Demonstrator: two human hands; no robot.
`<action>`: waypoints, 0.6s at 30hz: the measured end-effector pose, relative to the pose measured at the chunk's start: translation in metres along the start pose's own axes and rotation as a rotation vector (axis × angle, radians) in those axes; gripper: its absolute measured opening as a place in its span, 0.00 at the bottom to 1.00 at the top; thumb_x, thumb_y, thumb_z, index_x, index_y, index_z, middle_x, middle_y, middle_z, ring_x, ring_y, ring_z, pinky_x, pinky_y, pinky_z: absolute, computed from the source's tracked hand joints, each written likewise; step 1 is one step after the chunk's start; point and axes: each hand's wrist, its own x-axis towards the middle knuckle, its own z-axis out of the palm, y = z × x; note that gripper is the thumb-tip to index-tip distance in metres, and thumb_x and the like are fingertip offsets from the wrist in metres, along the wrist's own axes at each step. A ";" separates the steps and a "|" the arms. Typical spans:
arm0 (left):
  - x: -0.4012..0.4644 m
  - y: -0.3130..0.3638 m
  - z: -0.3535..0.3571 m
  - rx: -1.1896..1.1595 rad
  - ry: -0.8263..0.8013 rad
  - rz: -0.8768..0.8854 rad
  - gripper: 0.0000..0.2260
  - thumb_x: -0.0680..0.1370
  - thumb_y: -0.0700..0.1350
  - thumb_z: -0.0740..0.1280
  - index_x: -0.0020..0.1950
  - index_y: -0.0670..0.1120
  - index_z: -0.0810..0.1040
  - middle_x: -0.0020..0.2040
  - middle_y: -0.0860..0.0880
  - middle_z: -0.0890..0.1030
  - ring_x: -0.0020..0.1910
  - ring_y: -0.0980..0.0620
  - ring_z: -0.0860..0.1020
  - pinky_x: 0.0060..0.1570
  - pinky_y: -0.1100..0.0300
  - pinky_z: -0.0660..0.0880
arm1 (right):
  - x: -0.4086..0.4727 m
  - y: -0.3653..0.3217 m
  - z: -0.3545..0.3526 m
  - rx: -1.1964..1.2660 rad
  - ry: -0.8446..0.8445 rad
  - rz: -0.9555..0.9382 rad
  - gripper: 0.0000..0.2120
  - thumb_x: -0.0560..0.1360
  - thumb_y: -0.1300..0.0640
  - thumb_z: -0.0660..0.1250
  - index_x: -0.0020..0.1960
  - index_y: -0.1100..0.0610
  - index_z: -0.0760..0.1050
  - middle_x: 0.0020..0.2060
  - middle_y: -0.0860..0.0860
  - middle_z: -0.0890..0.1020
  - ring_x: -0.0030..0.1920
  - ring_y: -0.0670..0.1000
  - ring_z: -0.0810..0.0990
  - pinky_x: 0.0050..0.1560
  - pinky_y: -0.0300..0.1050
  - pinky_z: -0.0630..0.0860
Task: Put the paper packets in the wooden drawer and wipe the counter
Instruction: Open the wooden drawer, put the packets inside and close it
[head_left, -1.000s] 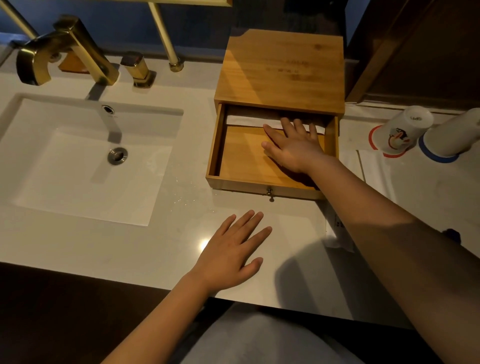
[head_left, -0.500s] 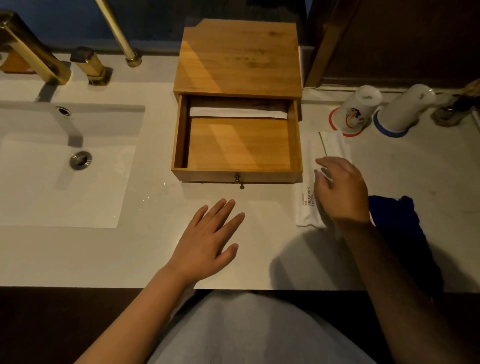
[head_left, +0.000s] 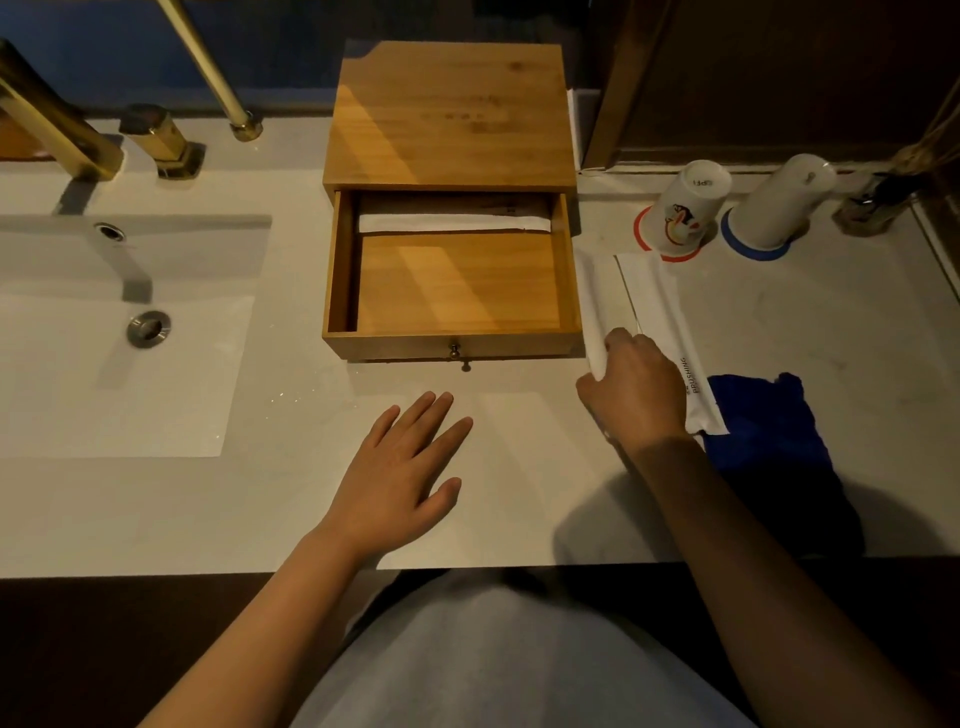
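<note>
Right hand (head_left: 631, 387) fingers curl onto nearer paper packet (head_left: 597, 296) beside open wooden drawer (head_left: 457, 280); left hand (head_left: 400, 467) flat, fingers spread, on tabletop (head_left: 519, 493). Advice: pinch 1 packet only, lift clear, lay flat beside 1 already inside.

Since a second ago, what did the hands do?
The right hand left the drawer, moved right, and now grips a paper packet on the counter. The left hand stayed flat; one packet stayed in the drawer.
</note>
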 end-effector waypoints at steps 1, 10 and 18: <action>0.000 0.000 0.000 0.001 -0.001 -0.002 0.25 0.77 0.57 0.52 0.74 0.55 0.59 0.76 0.50 0.56 0.76 0.50 0.52 0.72 0.49 0.51 | 0.001 0.001 -0.003 0.057 0.006 0.004 0.14 0.73 0.54 0.66 0.56 0.60 0.72 0.48 0.57 0.79 0.46 0.56 0.79 0.43 0.43 0.72; -0.001 0.000 -0.001 -0.006 -0.002 -0.008 0.25 0.77 0.57 0.52 0.74 0.55 0.59 0.76 0.50 0.56 0.76 0.50 0.52 0.72 0.49 0.51 | 0.005 0.023 -0.033 0.840 -0.041 0.391 0.10 0.74 0.60 0.66 0.52 0.64 0.78 0.45 0.58 0.79 0.49 0.57 0.77 0.49 0.45 0.72; -0.001 0.001 -0.002 -0.009 -0.001 -0.008 0.25 0.77 0.57 0.52 0.74 0.56 0.58 0.76 0.51 0.56 0.76 0.51 0.51 0.72 0.49 0.50 | 0.020 0.003 -0.061 1.074 -0.063 0.279 0.05 0.73 0.62 0.68 0.47 0.54 0.77 0.47 0.49 0.81 0.48 0.49 0.80 0.49 0.45 0.80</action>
